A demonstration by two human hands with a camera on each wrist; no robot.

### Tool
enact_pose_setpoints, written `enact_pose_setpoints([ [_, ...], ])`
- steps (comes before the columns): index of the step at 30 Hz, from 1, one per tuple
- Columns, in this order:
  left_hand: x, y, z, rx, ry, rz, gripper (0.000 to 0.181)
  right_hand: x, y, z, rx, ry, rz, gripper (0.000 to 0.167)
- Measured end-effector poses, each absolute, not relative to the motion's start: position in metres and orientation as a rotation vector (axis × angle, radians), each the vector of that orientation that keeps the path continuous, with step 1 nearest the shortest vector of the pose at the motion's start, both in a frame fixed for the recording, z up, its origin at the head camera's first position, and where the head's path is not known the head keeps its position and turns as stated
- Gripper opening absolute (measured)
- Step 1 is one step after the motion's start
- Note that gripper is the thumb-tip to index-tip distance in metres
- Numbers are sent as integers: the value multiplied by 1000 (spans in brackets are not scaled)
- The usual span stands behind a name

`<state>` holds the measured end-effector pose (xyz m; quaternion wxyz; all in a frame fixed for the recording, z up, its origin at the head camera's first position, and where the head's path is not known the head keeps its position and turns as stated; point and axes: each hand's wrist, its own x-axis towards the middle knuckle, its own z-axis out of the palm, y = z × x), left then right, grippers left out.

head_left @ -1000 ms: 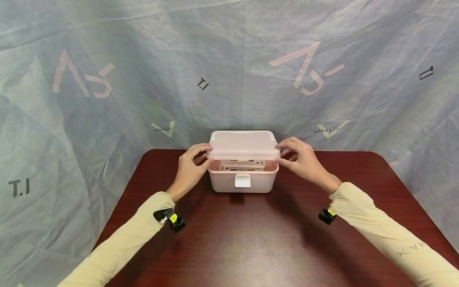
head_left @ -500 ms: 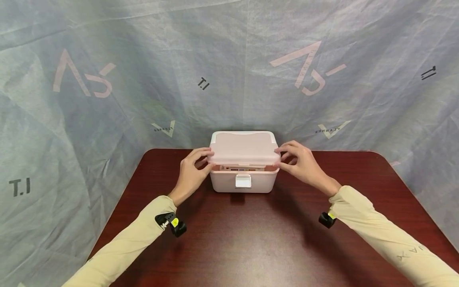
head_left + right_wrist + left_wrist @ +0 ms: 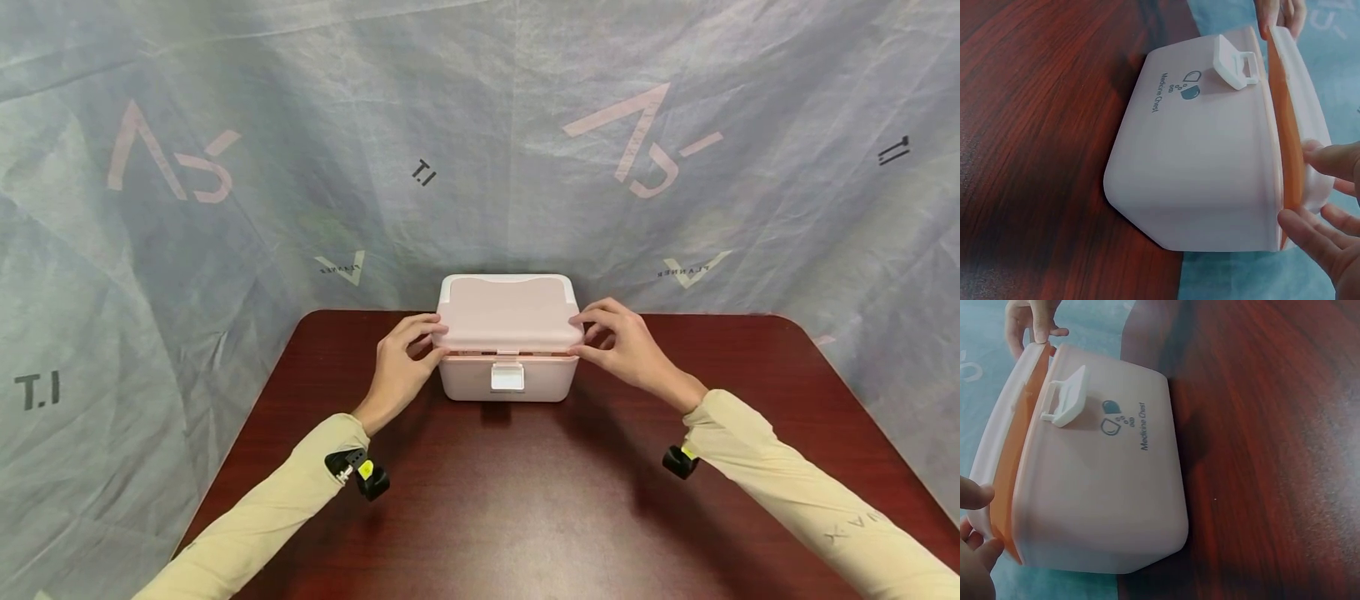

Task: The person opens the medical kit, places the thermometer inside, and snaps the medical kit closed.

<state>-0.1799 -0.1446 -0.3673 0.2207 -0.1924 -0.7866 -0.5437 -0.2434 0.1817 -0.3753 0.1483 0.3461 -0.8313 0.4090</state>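
A pale pink medicine chest [image 3: 465,383] stands at the back of the table, its lettering readable in both wrist views. Its lid [image 3: 508,312] hangs slightly above the front rim, and a narrow gap shows the orange-lit inside. At the lid's left front corner, my left hand [image 3: 400,362] pinches the edge between thumb and fingers. My right hand [image 3: 628,346] grips the right front corner likewise. The white latch [image 3: 1233,62] on the chest's front sticks outward, unfastened. What lies inside is almost wholly hidden by the lid.
The dark red wooden table [image 3: 495,500] stretches toward me in front of the chest. A grey printed cloth [image 3: 480,125] hangs close behind the chest and along both sides. A small black camera [image 3: 372,482] is strapped on each wrist.
Both hands have brought the lid's front edge down toward the rim. The thermometer-like printed packages visible inside a second ago are now covered. The chest's body has stayed in place.
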Motion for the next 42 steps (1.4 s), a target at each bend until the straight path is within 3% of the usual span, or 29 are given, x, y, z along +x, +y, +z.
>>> enact_pose_setpoints([
  [12,-181,-143,-384,-518,-2195,-1406,21,-241,176,-377,1057,-2444,911,33],
  [19,-197,-144,-415,-482,-2131,-1377,27,-239,176,-382,1052,-2418,780,37],
  [28,-193,-138,-428,-392,-2095,-1291,32,-241,172,-386,1059,-2375,772,38],
  [42,-180,-110,-446,-307,-1992,-1550,38,-238,175,-393,1007,-2354,763,38],
])
